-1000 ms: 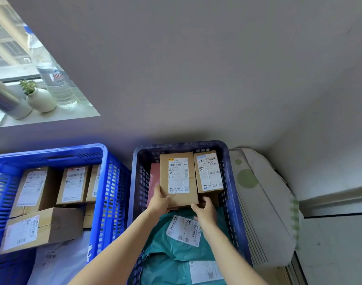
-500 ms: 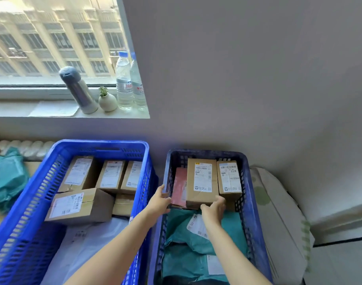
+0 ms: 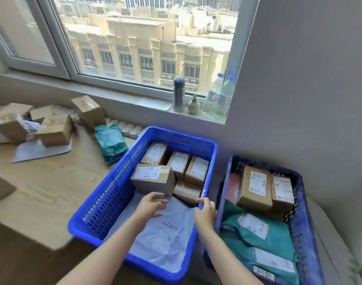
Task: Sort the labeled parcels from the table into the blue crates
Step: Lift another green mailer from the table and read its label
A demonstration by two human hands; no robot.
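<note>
Hovering over the bright blue crate (image 3: 106,194) with the left hand (image 3: 152,204), grip wide and empty. Nothing in the right hand (image 3: 205,212) either, grip loosely curled just beside that crate's rim. Well along, by the look of it: brown boxes (image 3: 153,179) and a white mailer (image 3: 165,229) stowed here, more boxes and teal bags (image 3: 278,243) in the darker crate (image 3: 303,204). Left to clear from the table (image 3: 42,186): several cardboard parcels (image 3: 54,130) and a lone teal parcel (image 3: 111,142).

The wooden table (image 3: 48,188) bears cardboard boxes (image 3: 54,130), teal mailer (image 3: 111,144), blue crate (image 3: 106,194).
</note>
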